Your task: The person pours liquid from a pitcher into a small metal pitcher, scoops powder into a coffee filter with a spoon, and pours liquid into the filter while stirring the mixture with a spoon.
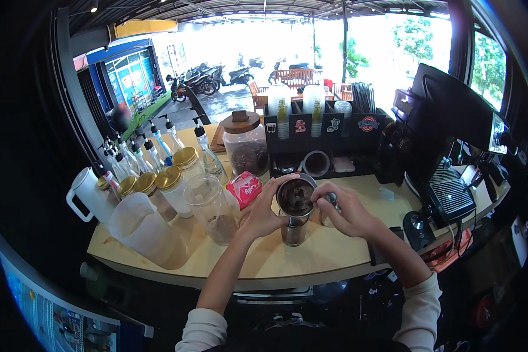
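Observation:
A round metal vessel with dark brown contents stands over a small clear glass on the wooden counter. My left hand is wrapped around the left side of the vessel, thumb below its rim. At its right rim is my right hand, fingers pinched together; a shiny round metal piece shows by the fingers, and the thing in the pinch is too small to make out. Left of my left hand, a tall clear container with brown powder at its bottom stands near a pink packet.
A frosted jug, gold-lidded jars and several pump bottles fill the left side. Behind are a wooden-lidded jar and a black cup rack. An espresso machine stands at right.

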### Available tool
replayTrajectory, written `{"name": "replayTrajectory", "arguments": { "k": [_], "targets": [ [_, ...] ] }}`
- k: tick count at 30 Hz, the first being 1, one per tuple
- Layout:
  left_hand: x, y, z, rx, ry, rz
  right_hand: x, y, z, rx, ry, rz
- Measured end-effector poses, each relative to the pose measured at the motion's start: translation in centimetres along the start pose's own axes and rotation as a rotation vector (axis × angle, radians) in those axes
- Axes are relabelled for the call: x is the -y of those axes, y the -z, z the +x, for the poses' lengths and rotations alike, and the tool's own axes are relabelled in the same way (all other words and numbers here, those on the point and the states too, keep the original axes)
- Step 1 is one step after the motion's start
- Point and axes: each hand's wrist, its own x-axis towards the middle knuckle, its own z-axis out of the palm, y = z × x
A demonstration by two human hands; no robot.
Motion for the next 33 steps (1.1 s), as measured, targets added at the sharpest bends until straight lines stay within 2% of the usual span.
{"name": "replayTrajectory", "arguments": {
  "k": [4,7,10,12,16,18,22,24,27,31,33],
  "targets": [
    [0.8,-0.4,-0.2,-0.038,-0.035,-0.016,0.1,-0.3,-0.5,0.006,-0.004,-0.055],
    [1.6,-0.6,-0.5,-0.090,-0.025,-0.086,-0.3,-0.3,-0.6,-0.048,-0.019,0.038],
    [1.6,-0.9,-0.5,-0.110,-0.031,-0.092,-0.5,-0.6,-0.7,-0.046,0.020,-0.060],
    [1.4,-1.0,-0.6,-0.116,-0.041,-0.104,-0.6,-0.7,-0.4,-0.105,-0.001,0.026],
    [1.3,-0.7,-0.5,-0.078,-0.073,-0.017,-0.6,-0.6,-0.3,-0.065,-0.067,0.062],
    [1.3,-0.6,-0.6,-0.061,-0.080,0.021,-1.1,-0.6,-0.1,-0.161,-0.118,0.170],
    [1.3,-0.3,-0.5,-0.042,-0.070,0.053,-1.6,-0.4,0.1,-0.075,-0.054,0.129],
    [1.0,-0.4,-0.7,-0.053,-0.064,0.038,-1.3,0.0,0.2,-0.126,-0.176,0.223],
    [0.8,-0.1,-0.5,-0.035,-0.077,0.113,-1.6,-0.4,0.3,-0.067,-0.086,0.122],
    [0.7,-0.3,-0.6,-0.050,-0.104,0.153,-0.8,-0.2,0.5,-0.125,-0.141,0.138],
    [0.4,-0.4,-0.6,-0.092,-0.051,0.161,-1.3,-0.4,0.6,-0.126,-0.069,0.106]
  ]
}}
